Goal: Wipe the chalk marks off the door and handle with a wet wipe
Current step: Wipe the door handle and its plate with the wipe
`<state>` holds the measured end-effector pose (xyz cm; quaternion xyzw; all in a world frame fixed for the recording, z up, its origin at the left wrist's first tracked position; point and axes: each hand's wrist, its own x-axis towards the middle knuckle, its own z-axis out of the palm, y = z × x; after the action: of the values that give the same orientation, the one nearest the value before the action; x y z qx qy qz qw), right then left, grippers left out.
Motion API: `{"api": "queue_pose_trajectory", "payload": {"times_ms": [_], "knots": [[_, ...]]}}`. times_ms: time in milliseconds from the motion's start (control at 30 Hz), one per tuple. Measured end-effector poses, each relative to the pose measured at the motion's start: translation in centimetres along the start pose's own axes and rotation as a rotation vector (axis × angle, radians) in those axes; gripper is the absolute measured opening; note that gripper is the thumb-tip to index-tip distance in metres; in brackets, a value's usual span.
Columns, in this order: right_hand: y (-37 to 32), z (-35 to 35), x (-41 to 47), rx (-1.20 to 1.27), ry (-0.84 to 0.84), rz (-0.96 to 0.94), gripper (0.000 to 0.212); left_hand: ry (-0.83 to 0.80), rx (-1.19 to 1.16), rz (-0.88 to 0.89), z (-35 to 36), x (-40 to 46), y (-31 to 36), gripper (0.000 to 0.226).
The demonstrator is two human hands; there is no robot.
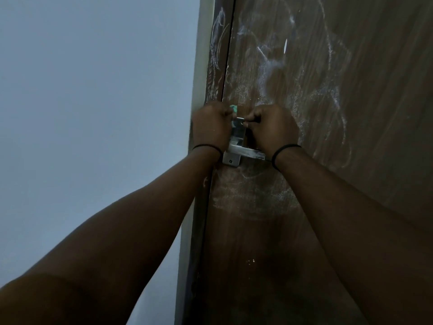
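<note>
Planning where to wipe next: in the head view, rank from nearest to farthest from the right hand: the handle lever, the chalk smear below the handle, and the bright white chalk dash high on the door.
1. Handle lever: just below the right hand, by its wrist.
2. Chalk smear: lower, under the handle.
3. White chalk dash: high above the hand.

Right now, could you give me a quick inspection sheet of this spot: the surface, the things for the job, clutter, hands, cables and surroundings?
Surface: brown door, chalk marks above, beside and below the handle.
Job's things: metal handle with white smears; a green scrap, perhaps the wet wipe, at the left fingers.
Clutter: nothing seen.
Hands: left hand curled round the green scrap; right hand curled at the lock plate, its contents hidden. A black band on each wrist.
Cables: nothing seen.
Surroundings: door frame with chalk, plain pale wall left.
</note>
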<state>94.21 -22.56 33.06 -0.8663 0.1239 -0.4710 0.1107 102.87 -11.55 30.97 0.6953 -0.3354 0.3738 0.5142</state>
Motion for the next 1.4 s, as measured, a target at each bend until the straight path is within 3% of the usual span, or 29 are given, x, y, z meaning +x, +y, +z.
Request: {"api": "queue_pose_trajectory", "payload": {"times_ms": [133,267,467,633,800,900,1000,1167,1267,1400], "knots": [[0.0,0.1,0.0,-0.004,-0.003,-0.001,0.008,-0.010,0.095,0.084,0.1,-1.0,0.2,0.007],[0.0,-0.1,0.0,0.013,-0.025,0.000,0.006,-0.131,0.104,0.108,0.2,-3.1,0.3,0.010],[-0.2,-0.5,0.0,-0.021,-0.021,0.011,0.018,-0.099,0.125,0.133,-0.3,-0.1,1.9,0.013],[-0.3,-0.4,-0.4,0.045,-0.036,0.027,0.010,-0.167,0.148,0.148,0.0,-2.7,0.3,0.013],[-0.9,-0.7,-1.5,-0.071,0.044,-0.233,0.025,-0.224,0.111,0.174,-0.4,-2.5,-0.5,0.012],[-1.4,-0.6,-1.4,-0.126,-0.097,-0.389,0.027,-0.210,-0.027,0.023,-0.7,-2.5,-1.0,0.016],[-1.3,0.0,-1.9,-0.148,-0.162,-0.409,0.018,-0.135,-0.119,-0.161,-0.6,-2.8,-1.0,0.034],[-0.8,0.2,-2.3,-0.095,-0.197,-0.408,0.015,-0.120,-0.052,-0.246,-0.7,-2.3,-1.3,0.010],[-1.2,-0.3,-1.0,-0.183,-0.269,-0.387,0.012,-0.138,-0.062,-0.239,-0.6,-2.5,-1.1,0.011],[-1.6,-0.9,-0.1,-0.145,-0.074,-0.330,0.014,-0.082,-0.103,-0.317,-0.9,-2.5,-1.2,0.015]]}}
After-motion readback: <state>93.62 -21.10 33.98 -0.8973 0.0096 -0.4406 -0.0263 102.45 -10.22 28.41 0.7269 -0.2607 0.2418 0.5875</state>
